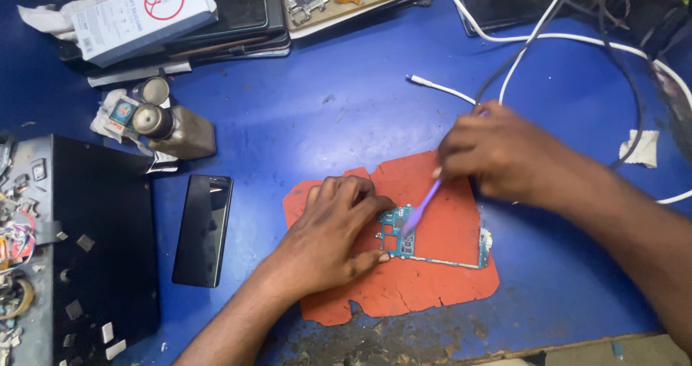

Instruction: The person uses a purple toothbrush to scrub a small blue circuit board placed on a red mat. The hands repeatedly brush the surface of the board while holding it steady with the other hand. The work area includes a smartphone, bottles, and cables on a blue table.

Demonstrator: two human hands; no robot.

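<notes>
A: Where does the circuit board [408, 240] lie?

B: It lies flat on the torn orange mat [404, 294], and the mat lies on the blue tabletop [303, 121]. The board is long and thin, with a wider blue-green part at its left end.

A: What does the left hand [328, 236] do?

B: It rests on the mat with the palm down. Its fingers [378, 206] are bent and close together, and they press on the left end of the board, with the thumb at the lower edge. They hold the board down; they do not wrap around it.

A: And the right hand [504, 153]?

B: Its fingers are closed around a thin purple tool [422, 206]. The tool slants down to the left, and its tip touches the board near the wider part.

A: What is around them?

B: A dark phone [203, 229] lies with the screen up, left of the mat and apart from it. A black box [94, 243] stands at the left edge. Behind the phone there is a small metal bottle [173, 130]. White cables [548, 34] and dark ones run across the tabletop behind the right hand
</notes>
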